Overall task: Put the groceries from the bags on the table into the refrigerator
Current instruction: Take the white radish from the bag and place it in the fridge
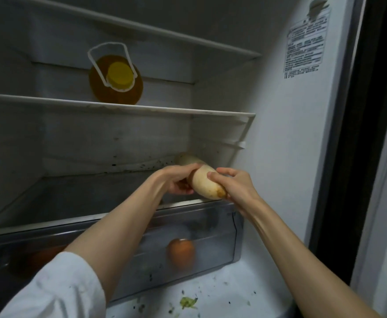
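Observation:
Both my hands hold a long pale root vegetable (203, 180) inside the open refrigerator, at the right end of the lowest shelf (78, 198). My left hand (178, 180) grips its middle from the left with fingers curled over the top. My right hand (231, 184) pinches its brownish near end. The far end points into the back right corner and lies in shadow.
A bottle of amber oil (117, 81) with a yellow cap and white handle stands on the middle shelf. Below the lowest shelf a clear crisper drawer (211, 228) holds an orange fruit (181, 251). Crumbs and green scraps (188, 302) litter the fridge floor. The right wall bears a label (305, 44).

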`<state>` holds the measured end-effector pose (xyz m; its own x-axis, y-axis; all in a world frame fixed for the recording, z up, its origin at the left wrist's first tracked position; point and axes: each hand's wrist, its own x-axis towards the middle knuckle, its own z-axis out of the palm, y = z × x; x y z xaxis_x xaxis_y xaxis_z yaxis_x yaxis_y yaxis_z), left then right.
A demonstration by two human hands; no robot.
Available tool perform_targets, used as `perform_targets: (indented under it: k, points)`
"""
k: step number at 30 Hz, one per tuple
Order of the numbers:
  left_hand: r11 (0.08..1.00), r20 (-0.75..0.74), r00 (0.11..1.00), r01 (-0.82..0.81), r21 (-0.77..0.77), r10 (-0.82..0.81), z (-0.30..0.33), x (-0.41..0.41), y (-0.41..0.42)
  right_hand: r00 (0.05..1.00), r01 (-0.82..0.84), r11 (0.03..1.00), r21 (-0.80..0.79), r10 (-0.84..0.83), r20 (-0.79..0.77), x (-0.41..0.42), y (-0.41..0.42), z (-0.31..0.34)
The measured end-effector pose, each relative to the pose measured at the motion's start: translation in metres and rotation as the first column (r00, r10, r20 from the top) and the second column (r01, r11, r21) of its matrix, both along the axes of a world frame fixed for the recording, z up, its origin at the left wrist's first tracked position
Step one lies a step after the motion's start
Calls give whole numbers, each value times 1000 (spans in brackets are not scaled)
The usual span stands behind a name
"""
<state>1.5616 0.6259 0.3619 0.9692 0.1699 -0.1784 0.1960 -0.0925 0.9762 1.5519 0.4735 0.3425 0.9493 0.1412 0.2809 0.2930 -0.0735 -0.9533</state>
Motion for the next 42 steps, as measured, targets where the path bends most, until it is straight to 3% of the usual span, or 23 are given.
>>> perform_targets:
  k: [10, 19, 22, 29, 31, 32, 35, 39, 42]
  points:
    - [997, 31, 999, -9, 76, 7, -1, 38, 9, 996, 86, 990, -116, -81, 44, 39, 7, -2]
    - [987, 232, 964, -149, 54, 133, -5, 45, 1, 948, 277, 910, -309, -206, 243, 45, 17, 5]
    - [947, 289, 943, -236, 220, 168, -6, 41, -2, 919, 331, 844, -422, -187, 347, 40, 17, 6]
    - [863, 358, 934, -163, 478, -22, 3, 7, 0, 914, 318, 779, -540, -101, 392, 18, 14, 1]
    - [778, 375, 925, -193, 598, -58, 9, -10, 1, 889, 348, 752, -560, -76, 451, 9, 10, 3]
    - [691, 373, 925, -220, 689, -77, 13, -20, 2, 873, 367, 743, -560, -66, 484, 4, 8, 5]
    - [332, 399, 908, -339, 880, -129, 22, -60, -2, 836, 370, 784, -498, -48, 547, -17, 0, 14]
    - [13, 505, 852, -508, 861, -142, 27, -133, -18, 810, 314, 844, -436, 1, 587, -59, -11, 16]
    - [-108, 534, 842, -540, 835, -79, 15, -191, -32, 789, 265, 850, -455, 81, 610, -101, -25, 9]
